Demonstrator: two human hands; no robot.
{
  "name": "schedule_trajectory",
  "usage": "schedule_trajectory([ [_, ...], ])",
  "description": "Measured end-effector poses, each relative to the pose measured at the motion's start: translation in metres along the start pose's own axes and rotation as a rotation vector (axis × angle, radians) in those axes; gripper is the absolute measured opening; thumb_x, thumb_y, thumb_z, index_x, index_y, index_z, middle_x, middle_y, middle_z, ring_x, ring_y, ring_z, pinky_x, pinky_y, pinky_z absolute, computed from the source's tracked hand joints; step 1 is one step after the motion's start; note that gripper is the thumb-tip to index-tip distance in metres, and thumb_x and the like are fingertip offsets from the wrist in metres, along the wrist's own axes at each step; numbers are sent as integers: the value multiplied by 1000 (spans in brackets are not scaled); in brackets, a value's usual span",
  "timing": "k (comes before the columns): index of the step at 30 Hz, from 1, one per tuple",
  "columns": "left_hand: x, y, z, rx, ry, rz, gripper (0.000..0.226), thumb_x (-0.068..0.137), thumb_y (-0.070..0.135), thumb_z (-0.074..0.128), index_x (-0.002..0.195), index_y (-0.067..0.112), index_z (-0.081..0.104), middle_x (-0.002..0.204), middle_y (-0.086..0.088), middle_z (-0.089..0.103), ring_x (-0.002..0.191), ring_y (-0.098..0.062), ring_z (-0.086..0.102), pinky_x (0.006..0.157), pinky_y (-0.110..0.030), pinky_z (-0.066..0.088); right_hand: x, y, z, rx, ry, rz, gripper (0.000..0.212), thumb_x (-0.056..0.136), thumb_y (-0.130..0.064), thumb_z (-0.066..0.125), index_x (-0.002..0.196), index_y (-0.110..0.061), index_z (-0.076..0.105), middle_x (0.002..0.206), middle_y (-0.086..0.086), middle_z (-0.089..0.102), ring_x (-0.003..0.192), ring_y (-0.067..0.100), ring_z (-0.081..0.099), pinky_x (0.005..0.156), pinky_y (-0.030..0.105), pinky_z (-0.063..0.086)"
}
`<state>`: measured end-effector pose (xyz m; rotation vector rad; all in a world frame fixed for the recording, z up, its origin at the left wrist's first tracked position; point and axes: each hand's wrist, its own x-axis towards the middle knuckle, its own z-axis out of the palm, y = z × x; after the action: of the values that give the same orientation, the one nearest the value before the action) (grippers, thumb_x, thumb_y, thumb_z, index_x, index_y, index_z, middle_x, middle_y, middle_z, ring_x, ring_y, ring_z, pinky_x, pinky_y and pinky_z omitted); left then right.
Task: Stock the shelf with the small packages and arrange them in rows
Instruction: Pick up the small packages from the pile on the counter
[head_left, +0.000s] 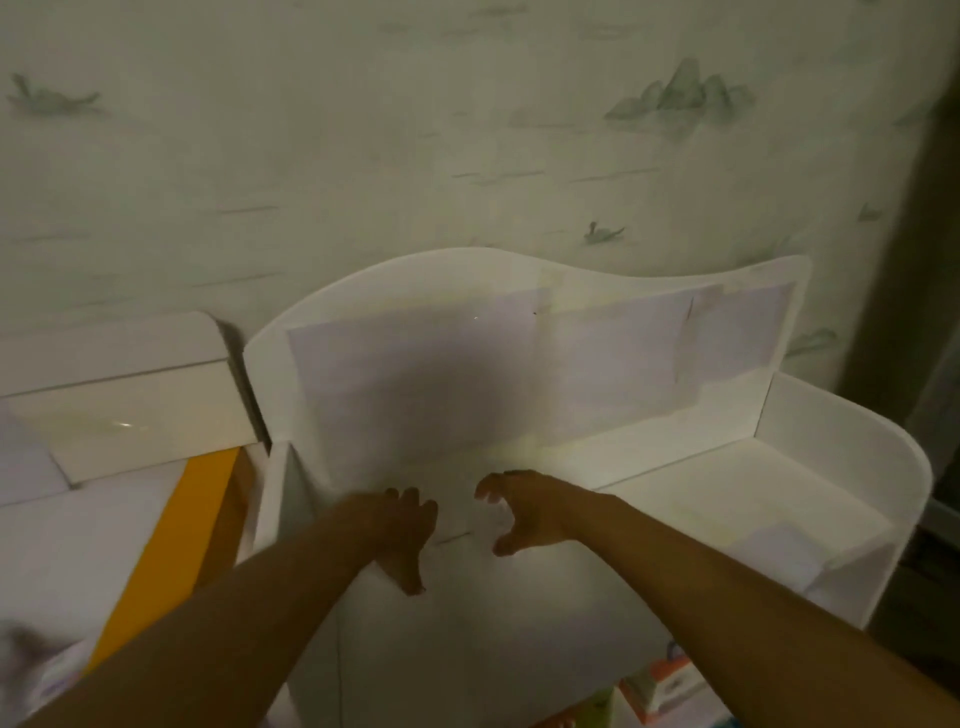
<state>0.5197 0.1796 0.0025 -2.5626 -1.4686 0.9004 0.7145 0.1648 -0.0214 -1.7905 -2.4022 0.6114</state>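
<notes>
A white shelf unit (841, 447) with a wavy back panel stands against the wall. Its top surface is washed out by glare; faint edge lines beside my hands hint at white packages, but I cannot make them out. My left hand (402, 535) rests on the white surface at the shelf's left part, fingers spread and thumb pointing toward me. Just to the right, my right hand (519, 512) hovers with fingers and thumb curved like a claw; whether they hold a white package is unclear. Small orange-and-white packages (670, 686) show on a lower level at the bottom right.
A white box-like unit (119, 410) sits left of the shelf, with an orange strip (171, 545) below it. A pale purple pack (52, 670) lies blurred at the bottom left. Patterned wallpaper (467, 130) is behind; a dark gap (924, 312) runs along the right.
</notes>
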Motion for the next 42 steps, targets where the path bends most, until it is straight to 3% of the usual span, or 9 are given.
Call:
schedule_trajectory([
  [6,21,3,12,-201,-5,-23,72,75,43,73,135,21,40,136,-5,47,122,-25,48,100,-34,42,13,40,11,34,-12,-62,76,75,-40,78,139,-28,38,138,-2,49,124,21,47,102,38,43],
  [12,20,3,39,-228,61,19,58,83,33,68,136,19,48,141,-4,42,128,-21,43,102,-20,34,24,40,24,72,-7,-120,72,75,-37,78,136,-22,44,135,1,50,121,23,51,97,36,45],
  [16,19,-5,49,-194,94,-43,67,82,33,70,141,22,39,144,-4,39,131,-24,42,102,-35,40,39,27,37,66,-15,-176,72,72,-38,79,134,-24,44,134,-1,50,120,23,52,94,36,47],
  [23,27,-9,56,-257,151,-64,67,83,27,70,143,23,38,150,-5,35,136,-23,34,110,-35,35,50,12,54,20,62,-177,75,72,-41,79,135,-28,41,140,-2,46,119,23,52,94,36,46],
  [27,23,-8,51,-212,144,-87,78,78,41,73,144,27,33,155,0,24,141,-25,26,110,-41,34,48,10,55,-8,56,-179,79,72,-44,79,138,-26,39,142,-1,45,123,23,49,97,38,44],
  [30,10,-18,37,-196,153,-106,65,86,47,62,143,30,36,153,3,30,139,-20,31,110,-38,34,44,12,44,-37,21,-199,89,71,-51,77,144,-27,32,151,-3,37,134,23,40,105,41,40],
  [33,-14,-35,11,-198,229,-101,52,92,45,54,139,28,43,151,4,35,137,-17,34,112,-35,33,39,9,18,-24,53,-212,79,80,-54,68,145,-28,33,150,-5,39,136,18,39,107,38,37],
  [37,-61,-67,-14,-255,347,-101,47,92,37,56,138,32,45,148,9,40,132,-12,42,109,-27,33,36,-13,-27,-63,101,-242,52,86,-47,63,132,-27,51,133,-5,57,121,17,52,97,29,42],
  [42,-132,-101,-23,-389,544,-165,37,88,38,59,125,36,55,134,14,51,121,-10,47,103,-32,40,33,-72,-79,-76,144,-417,45,89,-38,64,129,-19,57,132,0,60,115,15,58,92,22,40],
])
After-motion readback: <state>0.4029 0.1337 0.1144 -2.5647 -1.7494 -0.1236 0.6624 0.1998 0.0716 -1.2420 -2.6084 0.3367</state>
